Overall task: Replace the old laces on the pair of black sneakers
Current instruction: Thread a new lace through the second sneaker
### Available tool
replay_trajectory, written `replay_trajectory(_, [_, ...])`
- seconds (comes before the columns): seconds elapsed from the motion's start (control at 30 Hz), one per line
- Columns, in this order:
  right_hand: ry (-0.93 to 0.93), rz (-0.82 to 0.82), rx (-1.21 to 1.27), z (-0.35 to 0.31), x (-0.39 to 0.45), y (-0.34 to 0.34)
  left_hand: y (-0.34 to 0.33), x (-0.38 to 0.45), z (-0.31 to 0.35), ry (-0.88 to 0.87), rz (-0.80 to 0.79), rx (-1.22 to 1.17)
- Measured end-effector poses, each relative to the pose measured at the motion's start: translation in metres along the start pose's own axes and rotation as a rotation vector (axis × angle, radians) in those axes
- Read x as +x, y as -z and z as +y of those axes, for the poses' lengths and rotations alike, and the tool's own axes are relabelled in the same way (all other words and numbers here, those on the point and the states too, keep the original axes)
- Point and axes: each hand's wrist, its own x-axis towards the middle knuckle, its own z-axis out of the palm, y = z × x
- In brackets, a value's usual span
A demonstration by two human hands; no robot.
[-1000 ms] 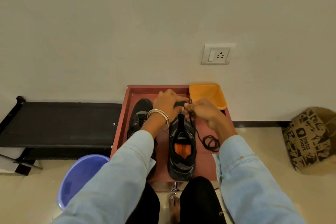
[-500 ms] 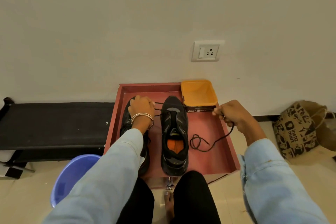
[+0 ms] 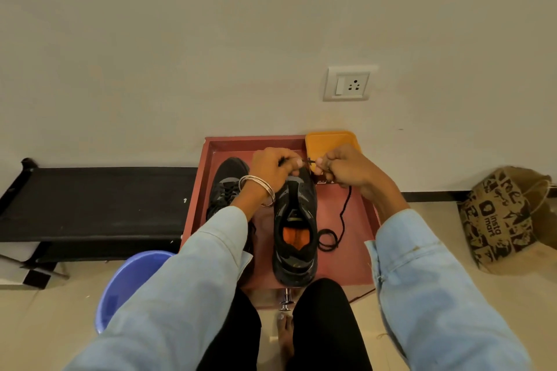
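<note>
sleeves (image 3: 196, 274): light-blue denim | left wrist: silver bangles (image 3: 259, 190) | trousers (image 3: 325, 325): black

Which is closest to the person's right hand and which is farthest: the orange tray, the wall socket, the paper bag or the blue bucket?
From the right hand, nearest first:
1. Orange tray, just behind the hand, partly hidden by it.
2. Wall socket, above it on the wall.
3. Paper bag, off to the right on the floor.
4. Blue bucket, far lower left, past the other arm.

looks like a home floor to me: tiled floor (image 3: 452, 265), plain wall with a switch socket (image 3: 347, 84), a blue bucket (image 3: 126, 283), a printed paper bag (image 3: 497, 217).
</note>
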Motion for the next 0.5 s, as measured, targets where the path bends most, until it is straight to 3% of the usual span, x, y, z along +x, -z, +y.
replay_trajectory(0.17, [-0.057, 0.112, -0.006, 0.037, -0.009, 0.030, 0.039, 0.000, -0.035, 0.383, 0.459, 0.094])
replay_trajectory(0.27, [-0.079, 0.182, -0.050, 0.054, -0.007, 0.037, 0.044, -0.008, -0.044, 0.499, 0.518, 0.147])
replay_trajectory(0.33, [-0.066, 0.177, -0.065, 0.051, -0.005, 0.031, 0.036, -0.010, -0.043, 0.444, 0.429, 0.221])
replay_trajectory(0.5, [0.004, 0.037, -0.055, 0.020, 0.000, 0.003, 0.004, -0.010, -0.022, -0.117, 0.061, 0.227])
